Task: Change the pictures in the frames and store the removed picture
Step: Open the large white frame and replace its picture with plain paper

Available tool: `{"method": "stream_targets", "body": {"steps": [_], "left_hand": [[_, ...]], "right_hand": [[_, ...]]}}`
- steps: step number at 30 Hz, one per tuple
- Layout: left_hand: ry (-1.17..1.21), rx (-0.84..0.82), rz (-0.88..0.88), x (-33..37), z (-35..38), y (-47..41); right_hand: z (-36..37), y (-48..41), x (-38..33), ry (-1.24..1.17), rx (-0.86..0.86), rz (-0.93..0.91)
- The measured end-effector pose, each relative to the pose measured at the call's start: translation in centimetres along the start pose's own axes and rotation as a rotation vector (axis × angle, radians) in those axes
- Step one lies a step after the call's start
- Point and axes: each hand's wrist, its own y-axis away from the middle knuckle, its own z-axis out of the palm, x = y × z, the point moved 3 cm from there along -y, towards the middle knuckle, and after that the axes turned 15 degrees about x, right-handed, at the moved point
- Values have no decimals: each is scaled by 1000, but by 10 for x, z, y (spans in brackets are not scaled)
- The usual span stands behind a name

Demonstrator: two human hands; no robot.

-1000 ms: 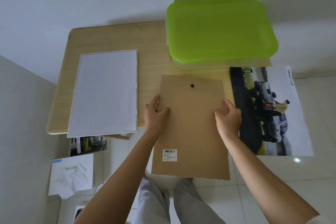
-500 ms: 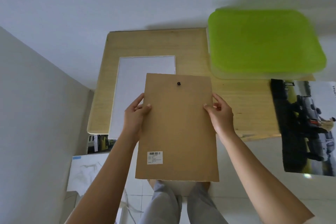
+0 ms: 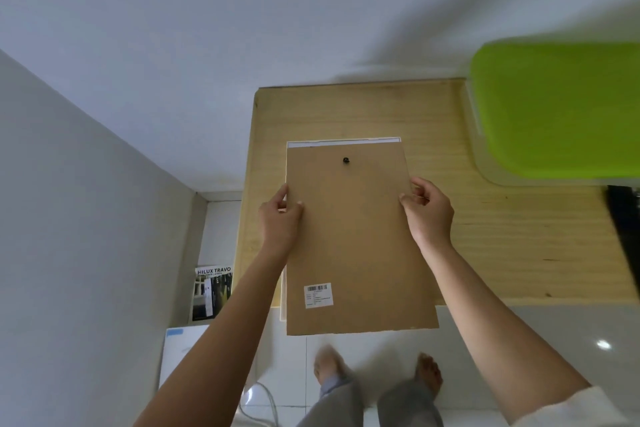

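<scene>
I hold a brown backing board (image 3: 353,236) with a black hanger stud (image 3: 345,160) and a barcode sticker (image 3: 318,295). My left hand (image 3: 278,218) grips its left edge and my right hand (image 3: 427,213) pinches its right edge. The board hangs over the white frame (image 3: 343,141) lying on the wooden table (image 3: 485,236); only the frame's top strip and a sliver of its left side show. A dark car picture (image 3: 623,218) peeks in at the right edge.
A lime green lidded box (image 3: 561,111) sits at the table's back right corner. On the floor left of the table stand a "Hilux Travo" print (image 3: 212,293) and a white box (image 3: 180,354). A white cable lies near my feet.
Both hands have carried the backing board leftward from beside the car picture until it covers the white frame. My view swung left, so the green box and car picture slid to the right edge.
</scene>
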Motion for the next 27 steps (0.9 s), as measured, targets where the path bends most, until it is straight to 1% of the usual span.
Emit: {"method": "stream_targets", "body": {"steps": [4,8,13,17,19,22,27], "left_hand": [[-178,-11,80,3,1,-4],[-271,-44,178,5,4,-5],[-528,-58,291,1,7,-8],[-660,-72,404,-5,7,-6],[-689,-68,449,-5,8,-7],[-653,-84,467,-4,11,-7],[-618,-58,471,-3,13,-7]], "right_hand": [[9,-2,1,74,16,-44],[16,-4,4,166,-13,-122],[19,1,10,271,-40,-172],[17,4,14,357,-89,-254],[17,3,15,414,-98,-293],[17,3,14,480,-92,-343],[18,3,12,545,-107,-361]]}}
